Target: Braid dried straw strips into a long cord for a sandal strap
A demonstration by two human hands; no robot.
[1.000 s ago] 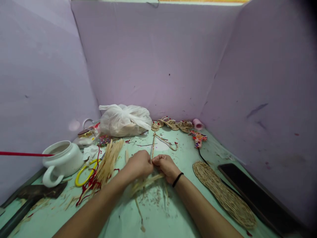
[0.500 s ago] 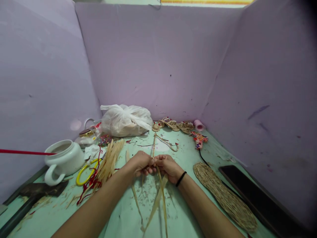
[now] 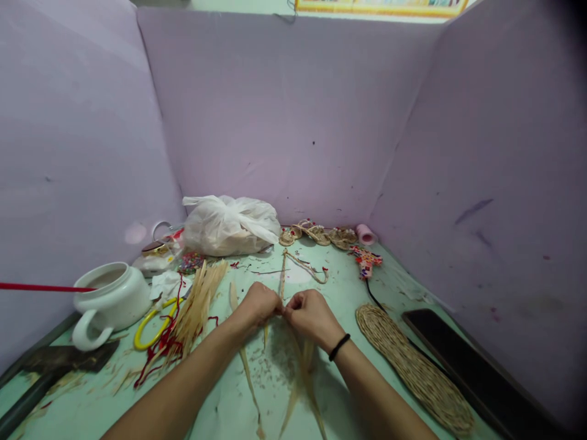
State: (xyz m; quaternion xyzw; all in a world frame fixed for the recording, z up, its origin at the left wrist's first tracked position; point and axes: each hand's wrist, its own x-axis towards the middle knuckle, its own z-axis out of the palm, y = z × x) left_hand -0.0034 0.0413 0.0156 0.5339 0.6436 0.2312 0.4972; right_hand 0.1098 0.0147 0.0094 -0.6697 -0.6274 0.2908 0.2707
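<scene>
My left hand [image 3: 257, 304] and my right hand [image 3: 310, 315] meet at the middle of the pale green table [image 3: 353, 293], both closed in a pinch on a thin plaited straw braid [image 3: 282, 276] that runs away from them toward the back. Loose dry straw strips [image 3: 299, 379] hang from the pinch toward me, between my forearms. A black band sits on my right wrist. A bundle of cut straw strips [image 3: 198, 302] lies just left of my left hand.
At the left stand a white pot [image 3: 112, 297], yellow-handled scissors [image 3: 153, 321] and red thread. A white plastic bag [image 3: 229, 224] and small woven sandals [image 3: 321, 232] lie at the back. A woven oval sole [image 3: 413, 360] and a black phone [image 3: 477, 370] lie right. Lilac partitions enclose the table.
The loose strips swung from lying crosswise under my hands to hanging toward me. My hands stayed together on the braid, shifting slightly nearer.
</scene>
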